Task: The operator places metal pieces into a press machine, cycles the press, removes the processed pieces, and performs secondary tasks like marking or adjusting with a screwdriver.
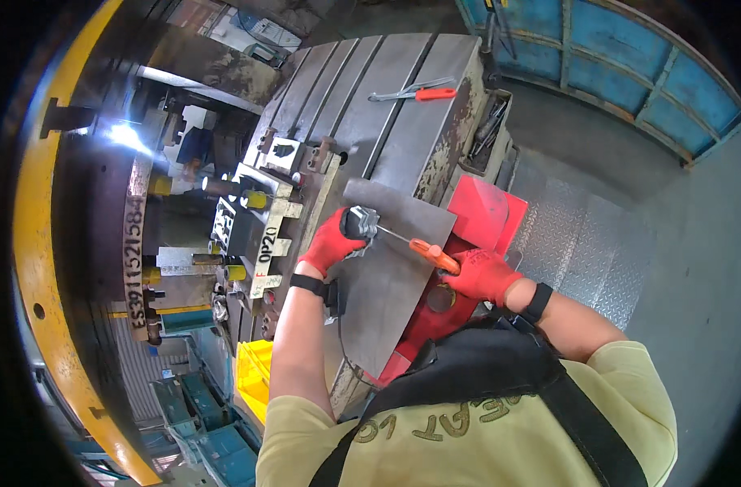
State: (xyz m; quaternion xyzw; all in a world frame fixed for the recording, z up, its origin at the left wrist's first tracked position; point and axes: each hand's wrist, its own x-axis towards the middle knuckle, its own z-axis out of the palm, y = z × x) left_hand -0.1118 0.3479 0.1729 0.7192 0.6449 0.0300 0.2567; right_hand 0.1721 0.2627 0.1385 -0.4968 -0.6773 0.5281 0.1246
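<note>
My left hand (331, 245), in a red glove with a black wrist strap, is closed around a small clump of grey metal pieces (362, 222) above a bare metal sheet (387, 268). In my red-gloved right hand (480, 277) is an orange-handled tool (434, 256) with a thin metal shaft. Its shaft points left and reaches the metal pieces; whether the tip grips them or only touches, I cannot tell. My left fingers are partly hidden behind the pieces.
Left of my hands, a press die (273, 235) sits inside a yellow-framed press (52, 170). A red-handled tool (434, 94) lies on the slotted bed (330, 97). A red bin (476, 213), a yellow bin (255, 369) and a tool tray (491, 130) stand nearby.
</note>
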